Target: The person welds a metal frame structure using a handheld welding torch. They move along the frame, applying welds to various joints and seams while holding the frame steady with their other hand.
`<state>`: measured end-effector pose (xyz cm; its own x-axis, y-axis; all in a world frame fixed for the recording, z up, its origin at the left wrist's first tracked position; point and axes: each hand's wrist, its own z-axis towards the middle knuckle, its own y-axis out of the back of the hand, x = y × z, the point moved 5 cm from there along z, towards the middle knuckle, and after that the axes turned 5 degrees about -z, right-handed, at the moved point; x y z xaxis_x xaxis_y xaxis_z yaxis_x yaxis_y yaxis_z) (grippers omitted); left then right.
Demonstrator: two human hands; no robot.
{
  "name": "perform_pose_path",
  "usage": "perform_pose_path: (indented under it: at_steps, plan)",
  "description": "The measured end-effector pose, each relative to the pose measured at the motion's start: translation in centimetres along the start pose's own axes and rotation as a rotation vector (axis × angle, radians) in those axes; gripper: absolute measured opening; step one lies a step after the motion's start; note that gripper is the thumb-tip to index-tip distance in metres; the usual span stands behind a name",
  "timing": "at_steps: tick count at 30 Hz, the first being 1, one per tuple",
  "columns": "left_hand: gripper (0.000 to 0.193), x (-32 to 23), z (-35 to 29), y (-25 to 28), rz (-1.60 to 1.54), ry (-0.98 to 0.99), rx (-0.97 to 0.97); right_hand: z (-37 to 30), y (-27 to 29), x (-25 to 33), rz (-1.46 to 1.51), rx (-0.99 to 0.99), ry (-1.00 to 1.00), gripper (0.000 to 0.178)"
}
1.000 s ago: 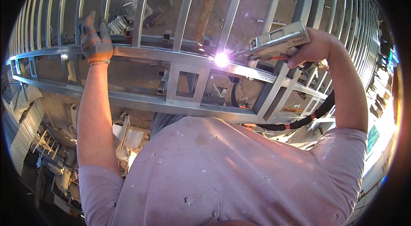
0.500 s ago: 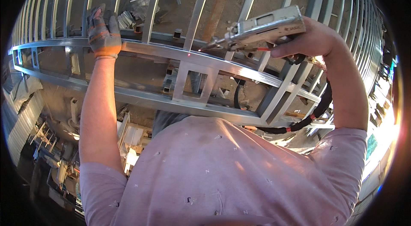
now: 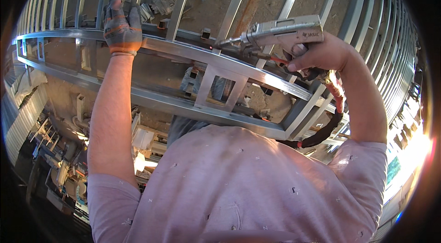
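My right hand point(image 3: 317, 54), bare, is closed around the grip of a silver handheld welding gun point(image 3: 287, 30). The gun's thin nozzle points left, down at the place where a slanting metal bar point(image 3: 233, 8) meets the long metal rail point(image 3: 183, 50). A small red light dot shows on the metal beside the tip. My left hand point(image 3: 122, 27) wears a grey and orange work glove. It lies against the same rail farther left, fingers stretched away from me and thumb apart, with no separate object seen in it. Its palm is hidden.
A black cable with red bands point(image 3: 321, 135) hangs from the gun along the right. A square-holed metal frame piece point(image 3: 221, 87) joins the rail to a nearer rail point(image 3: 170, 102). Many parallel bars stretch beyond. Clear plastic-wrapped pieces point(image 3: 161, 1) lie on the ground; scrap clutters the lower left.
The view has shifted, so the metalwork sits farther right. Against it, the gun's tip and red dot have moved slightly left at the bar's joint. My left hand stays on the rail.
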<state>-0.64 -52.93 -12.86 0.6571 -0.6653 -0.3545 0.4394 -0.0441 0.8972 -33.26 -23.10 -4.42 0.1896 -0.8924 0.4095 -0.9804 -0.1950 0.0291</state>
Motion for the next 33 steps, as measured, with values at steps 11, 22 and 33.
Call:
perform_pose_path:
  at_steps: [11, 22, 33]
  plan:
    - [0.044, 0.0, 0.0, 0.0, 0.059, -0.037, -0.011, 0.7, -0.1, -1.6, -0.067, 0.008, -0.036, 0.058]
    - [0.042, 0.3, 0.1, -0.3, -0.045, -0.018, 0.007, 1.1, 0.1, -1.4, -0.112, 0.042, -0.014, 0.055]
    - [0.041, 0.0, 0.2, -0.2, -0.036, -0.041, -0.007, 1.6, 0.1, -1.7, -0.141, 0.034, 0.005, 0.049]
